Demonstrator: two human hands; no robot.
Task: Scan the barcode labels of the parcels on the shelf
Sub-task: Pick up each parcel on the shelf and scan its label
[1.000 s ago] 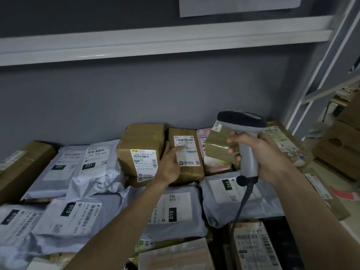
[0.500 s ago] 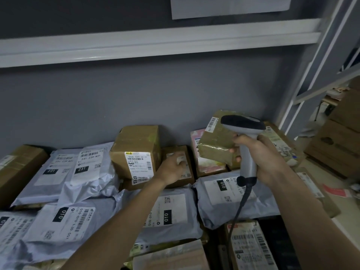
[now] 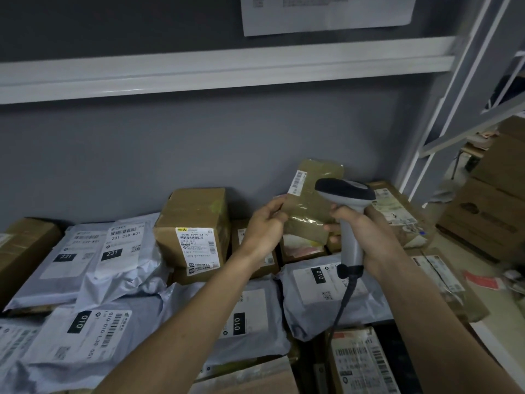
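Note:
A small olive-brown taped parcel [image 3: 309, 206] is held up above the shelf, with a barcode label at its upper left corner. My left hand [image 3: 264, 226] grips its left edge. My right hand [image 3: 366, 237] grips the handle of a grey corded barcode scanner [image 3: 345, 194], and its fingertips also touch the parcel's right side. The scanner head partly covers the parcel. Below lie brown boxes, one with a white label [image 3: 196, 231], and several grey mailer bags [image 3: 113, 251].
A white shelf rail [image 3: 199, 72] runs overhead, with a sheet of paper [image 3: 326, 12] on the grey wall. A white upright frame [image 3: 460, 89] stands at the right. Cardboard boxes [image 3: 488, 217] are stacked beyond it. The scanner cable [image 3: 345, 300] hangs down over a mailer bag.
My left hand left the small box on the shelf and rose to take the left edge of the olive parcel. The parcel was lifted higher and turned more upright.

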